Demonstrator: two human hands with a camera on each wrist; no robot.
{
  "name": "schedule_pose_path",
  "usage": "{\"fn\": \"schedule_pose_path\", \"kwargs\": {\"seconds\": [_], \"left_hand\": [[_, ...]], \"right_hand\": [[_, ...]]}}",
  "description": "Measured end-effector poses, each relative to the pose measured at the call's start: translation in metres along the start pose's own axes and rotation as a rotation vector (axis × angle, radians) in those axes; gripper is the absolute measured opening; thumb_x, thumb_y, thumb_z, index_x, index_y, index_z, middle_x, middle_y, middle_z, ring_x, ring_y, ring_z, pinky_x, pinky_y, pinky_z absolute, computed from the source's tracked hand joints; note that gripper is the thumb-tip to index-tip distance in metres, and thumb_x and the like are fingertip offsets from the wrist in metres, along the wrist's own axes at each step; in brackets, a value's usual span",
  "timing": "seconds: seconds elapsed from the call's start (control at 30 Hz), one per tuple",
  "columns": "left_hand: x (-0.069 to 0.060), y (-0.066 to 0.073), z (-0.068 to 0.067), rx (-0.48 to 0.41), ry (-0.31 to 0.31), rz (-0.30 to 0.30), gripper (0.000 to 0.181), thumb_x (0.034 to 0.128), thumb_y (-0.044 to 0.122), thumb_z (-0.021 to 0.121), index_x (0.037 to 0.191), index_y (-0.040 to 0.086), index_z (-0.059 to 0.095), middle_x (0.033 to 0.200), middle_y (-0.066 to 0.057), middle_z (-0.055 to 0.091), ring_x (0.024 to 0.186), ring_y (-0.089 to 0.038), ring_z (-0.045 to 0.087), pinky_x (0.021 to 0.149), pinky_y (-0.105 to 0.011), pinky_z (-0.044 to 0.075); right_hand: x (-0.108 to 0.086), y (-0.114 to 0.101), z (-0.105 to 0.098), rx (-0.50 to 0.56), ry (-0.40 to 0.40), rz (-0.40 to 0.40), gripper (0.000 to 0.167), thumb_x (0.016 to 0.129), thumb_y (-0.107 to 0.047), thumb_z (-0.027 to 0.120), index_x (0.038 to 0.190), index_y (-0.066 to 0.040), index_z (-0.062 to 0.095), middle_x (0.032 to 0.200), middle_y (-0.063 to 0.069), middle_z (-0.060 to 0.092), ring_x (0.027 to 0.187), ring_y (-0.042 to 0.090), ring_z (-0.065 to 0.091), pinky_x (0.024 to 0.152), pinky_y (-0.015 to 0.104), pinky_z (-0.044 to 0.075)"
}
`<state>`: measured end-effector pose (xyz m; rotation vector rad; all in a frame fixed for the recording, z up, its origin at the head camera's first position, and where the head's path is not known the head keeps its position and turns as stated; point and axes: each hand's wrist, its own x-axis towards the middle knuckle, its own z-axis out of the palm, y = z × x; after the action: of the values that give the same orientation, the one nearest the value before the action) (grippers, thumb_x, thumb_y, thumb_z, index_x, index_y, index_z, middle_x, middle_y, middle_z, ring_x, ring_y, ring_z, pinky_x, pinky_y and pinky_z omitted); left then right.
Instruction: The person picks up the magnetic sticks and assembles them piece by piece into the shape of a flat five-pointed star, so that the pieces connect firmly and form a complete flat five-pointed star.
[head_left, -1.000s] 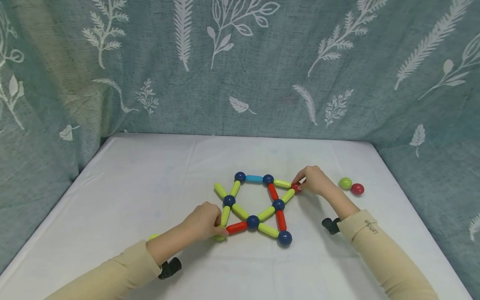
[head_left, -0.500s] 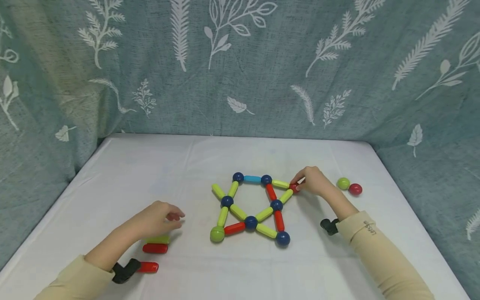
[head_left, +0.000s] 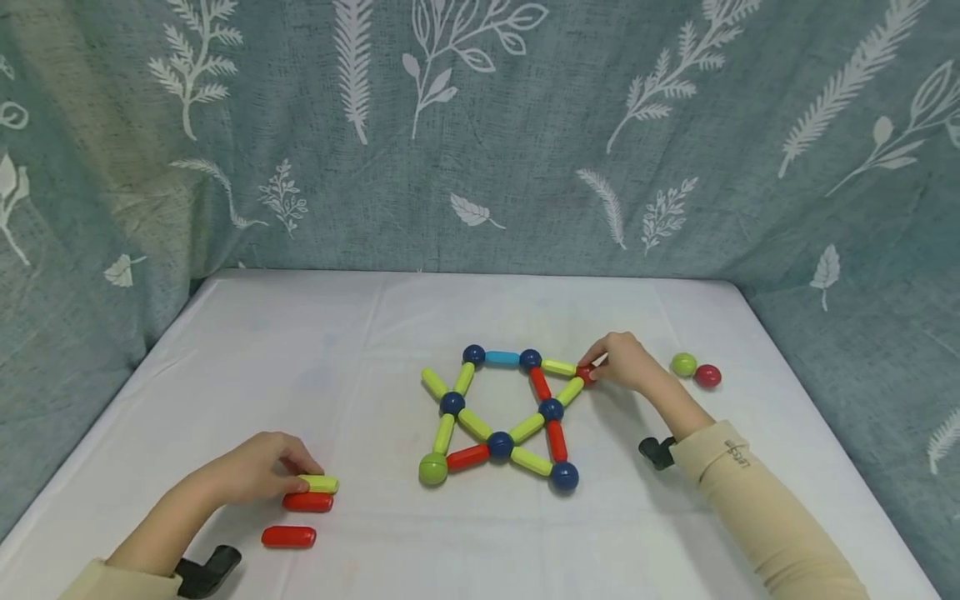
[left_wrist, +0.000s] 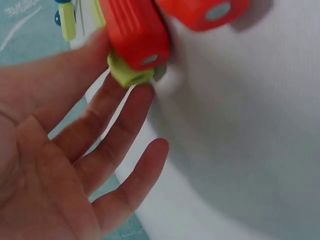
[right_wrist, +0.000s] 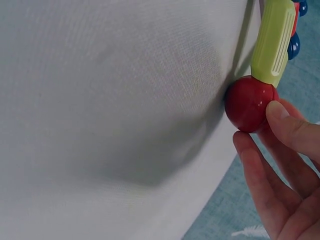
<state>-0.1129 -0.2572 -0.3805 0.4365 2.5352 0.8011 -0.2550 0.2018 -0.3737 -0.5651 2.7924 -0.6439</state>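
My left hand (head_left: 251,471) is at the left of the table, pinching a yellow-green rod (head_left: 321,483) between thumb and fingers. Right beside that rod lies a red rod (head_left: 308,502), and a second red rod (head_left: 288,537) sits nearer me. My right hand (head_left: 624,361) holds a dark red ball (right_wrist: 248,104) at the right corner of a flat frame of magnetic rods and balls. A yellow-green rod (right_wrist: 272,42) joins that ball in the right wrist view. Blue balls such as this one (head_left: 500,446) link the frame, with a green ball (head_left: 432,469) at its lower left.
A loose green ball (head_left: 683,364) and a loose red ball (head_left: 707,376) touch each other right of my right hand. White cloth (head_left: 300,342) covers the table. A patterned green curtain (head_left: 480,167) hangs behind and along the sides.
My left hand has left the green ball at the frame's lower left, moved left and taken hold of a loose yellow-green rod. The right hand keeps its grip on the red ball.
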Motion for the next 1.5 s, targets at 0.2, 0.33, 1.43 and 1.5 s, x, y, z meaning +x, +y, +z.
{"fn": "schedule_pose_path", "kwargs": {"seconds": [0.2, 0.33, 1.43, 1.5], "left_hand": [[0.005, 0.007, 0.002, 0.026, 0.021, -0.068, 0.012, 0.0757, 0.002, 0.07, 0.087, 0.005, 0.07, 0.084, 0.002, 0.063, 0.08, -0.017, 0.055, 0.071, -0.036, 0.049], [0.017, 0.019, -0.005, 0.057, 0.054, -0.07, 0.012, 0.0777, 0.002, 0.068, 0.09, 0.002, 0.069, 0.086, -0.002, 0.062, 0.079, -0.019, 0.056, 0.07, -0.037, 0.05], [0.181, 0.084, -0.002, 0.057, 0.234, -0.115, 0.021, 0.0909, 0.003, 0.053, 0.107, -0.004, 0.064, 0.105, -0.016, 0.062, 0.096, -0.025, 0.056, 0.083, -0.033, 0.047], [0.182, 0.084, -0.001, 0.054, 0.233, -0.109, 0.021, 0.0908, 0.003, 0.053, 0.107, -0.004, 0.065, 0.105, -0.016, 0.062, 0.095, -0.025, 0.056, 0.083, -0.033, 0.047]], "right_hand": [[0.001, -0.001, 0.003, -0.006, 0.012, -0.003, 0.017, 0.077, 0.002, 0.069, 0.093, -0.002, 0.072, 0.093, 0.012, 0.068, 0.086, 0.025, 0.061, 0.073, 0.034, 0.051], [0.001, -0.001, 0.003, -0.008, 0.013, -0.004, 0.017, 0.076, 0.003, 0.069, 0.093, -0.002, 0.072, 0.093, 0.012, 0.068, 0.084, 0.024, 0.061, 0.072, 0.033, 0.051], [0.002, -0.003, 0.001, -0.009, -0.004, 0.016, 0.018, 0.076, 0.005, 0.068, 0.092, 0.0, 0.072, 0.092, 0.013, 0.068, 0.082, 0.024, 0.061, 0.072, 0.034, 0.052], [0.001, -0.004, 0.001, -0.011, -0.005, 0.019, 0.018, 0.076, 0.005, 0.068, 0.093, -0.001, 0.072, 0.093, 0.013, 0.067, 0.082, 0.024, 0.061, 0.073, 0.034, 0.052]]}}
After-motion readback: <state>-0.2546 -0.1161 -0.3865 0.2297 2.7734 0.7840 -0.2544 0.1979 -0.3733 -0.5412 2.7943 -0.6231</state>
